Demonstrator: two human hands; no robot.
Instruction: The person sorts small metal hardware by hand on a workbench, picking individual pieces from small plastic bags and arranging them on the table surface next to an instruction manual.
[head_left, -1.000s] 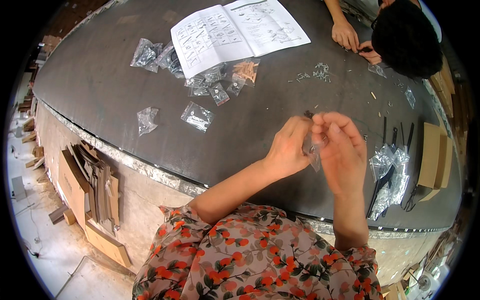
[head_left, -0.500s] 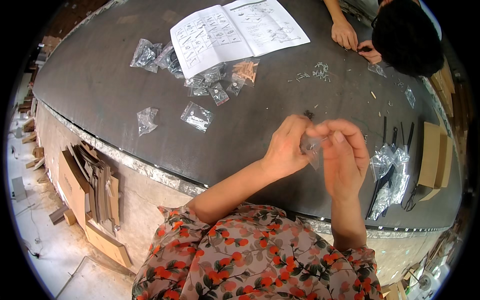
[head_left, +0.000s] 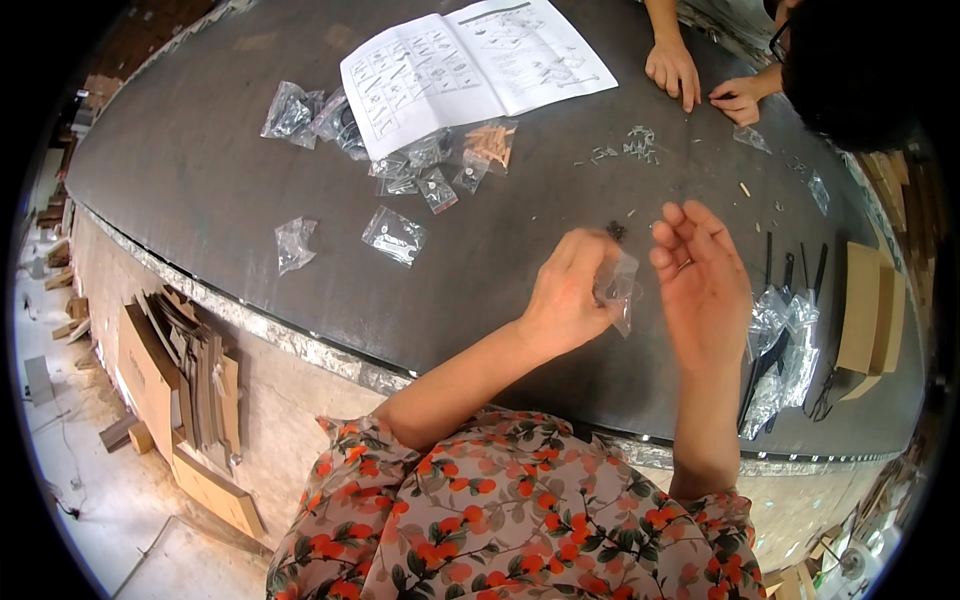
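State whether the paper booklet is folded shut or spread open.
Spread open: the booklet lies on the dark table with two facing pages showing and a crease between them.

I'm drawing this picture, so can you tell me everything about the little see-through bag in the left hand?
The little bag is clear, shiny and crinkled, and looks like thin plastic. The left hand pinches its left side, so the rest sticks out to the right. It's held over the dark table, near a small dark heap. The open right hand seems not to touch it. I can't tell whether anything's inside.
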